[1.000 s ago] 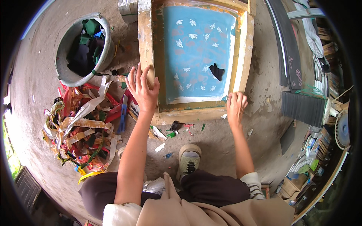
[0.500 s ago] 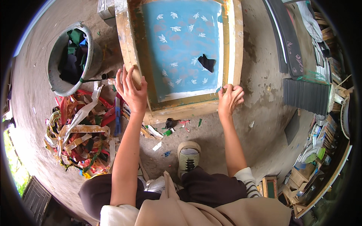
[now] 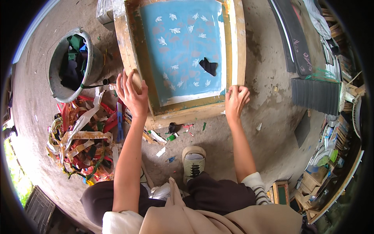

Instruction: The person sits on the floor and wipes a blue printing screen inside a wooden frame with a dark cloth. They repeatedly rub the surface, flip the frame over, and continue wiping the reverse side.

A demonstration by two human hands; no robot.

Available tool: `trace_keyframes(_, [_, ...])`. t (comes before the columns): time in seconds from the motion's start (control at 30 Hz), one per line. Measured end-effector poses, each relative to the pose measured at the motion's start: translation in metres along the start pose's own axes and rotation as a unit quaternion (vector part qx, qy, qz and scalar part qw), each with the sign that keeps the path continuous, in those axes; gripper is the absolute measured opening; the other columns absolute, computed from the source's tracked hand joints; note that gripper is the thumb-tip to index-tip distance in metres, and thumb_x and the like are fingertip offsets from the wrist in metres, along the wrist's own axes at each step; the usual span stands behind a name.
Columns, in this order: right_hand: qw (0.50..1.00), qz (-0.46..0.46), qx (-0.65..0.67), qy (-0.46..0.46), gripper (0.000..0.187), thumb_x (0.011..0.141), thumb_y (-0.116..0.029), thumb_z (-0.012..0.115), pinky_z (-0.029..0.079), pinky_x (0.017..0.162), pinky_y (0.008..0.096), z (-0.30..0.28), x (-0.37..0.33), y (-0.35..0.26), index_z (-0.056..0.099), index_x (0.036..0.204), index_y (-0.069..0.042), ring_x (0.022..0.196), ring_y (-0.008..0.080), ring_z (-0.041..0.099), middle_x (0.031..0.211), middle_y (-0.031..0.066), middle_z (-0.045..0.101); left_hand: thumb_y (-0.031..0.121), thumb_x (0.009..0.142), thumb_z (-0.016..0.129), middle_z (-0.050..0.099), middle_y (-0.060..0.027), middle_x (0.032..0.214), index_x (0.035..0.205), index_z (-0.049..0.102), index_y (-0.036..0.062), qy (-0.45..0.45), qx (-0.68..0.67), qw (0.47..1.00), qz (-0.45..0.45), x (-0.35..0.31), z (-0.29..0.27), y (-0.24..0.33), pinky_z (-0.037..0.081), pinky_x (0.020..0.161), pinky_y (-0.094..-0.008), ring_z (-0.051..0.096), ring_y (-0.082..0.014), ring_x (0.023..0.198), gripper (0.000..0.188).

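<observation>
Frame of pale, paint-stained wood sits slightly askew over the concrete floor, in front of the person's feet; whether its near end touches the ground cannot be told. Stretched inside it is a blue mesh panel dotted with white leaf shapes and fainter reddish ones, and a black scrap lies on it toward the lower right. The left hand grips the left bar near its lower end, fingers spread over the outer side and thumb toward the inner one. At the lower right corner the right hand is curled onto the wood, knuckles up, gripping it there. Just below the near bar, small bits of litter are scattered, among them a green scrap and a white strip. A pale shoe with dark laces stands nearer the person. To the left of the frame, a grey bucket holds green and black scraps, and just below it spreads a tangled heap of strips in red, white and brown. Well over to the right are a long dark board, a bundle of dark grey slabs and, by the rim, a fan.
</observation>
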State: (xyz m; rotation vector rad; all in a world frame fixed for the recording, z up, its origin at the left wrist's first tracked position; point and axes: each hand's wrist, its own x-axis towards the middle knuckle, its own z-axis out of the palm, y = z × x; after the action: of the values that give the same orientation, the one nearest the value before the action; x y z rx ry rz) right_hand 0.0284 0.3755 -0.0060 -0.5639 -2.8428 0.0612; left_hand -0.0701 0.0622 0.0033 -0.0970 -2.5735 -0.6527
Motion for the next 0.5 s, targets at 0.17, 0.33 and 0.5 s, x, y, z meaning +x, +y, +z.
trace_keyframes(0.17, [0.999,0.014,0.047,0.012,0.023,0.071,-0.011,0.078,0.036,0.090,0.0469,-0.007,-0.014,-0.006,0.063,0.088,-0.013,0.108,0.0306,0.043,0.112,0.0100,0.043,0.015,0.078,0.070,0.052,-0.0104,0.137,0.127,0.055,0.0115,-0.004,-0.001,1.000,-0.002,0.000,0.000,-0.001,0.026,0.112,-0.0476,0.040,-0.0306,0.132,0.052])
trace_keyframes(0.33, [0.999,0.037,0.001,0.017,0.022,0.071,-0.016,0.080,0.033,0.095,0.0495,-0.006,-0.010,-0.013,0.064,0.087,-0.014,0.113,0.0301,0.042,0.118,0.0093,0.043,0.014,0.081,0.069,0.054,-0.0109,0.133,0.128,0.054,0.0104,-0.006,0.006,1.000,-0.003,0.001,-0.002,0.002,0.028,0.111,-0.0458,0.039,-0.0310,0.133,0.050])
trace_keyframes(0.5, [0.997,0.026,-0.067,0.040,0.018,0.071,-0.017,0.081,0.027,0.103,0.0528,-0.001,-0.007,-0.019,0.065,0.080,-0.014,0.118,0.0301,0.037,0.122,0.0079,0.041,0.013,0.080,0.069,0.054,-0.0111,0.133,0.128,0.054,0.0100,-0.002,0.003,1.000,0.002,0.002,-0.003,0.003,0.028,0.111,-0.0459,0.039,-0.0313,0.133,0.050])
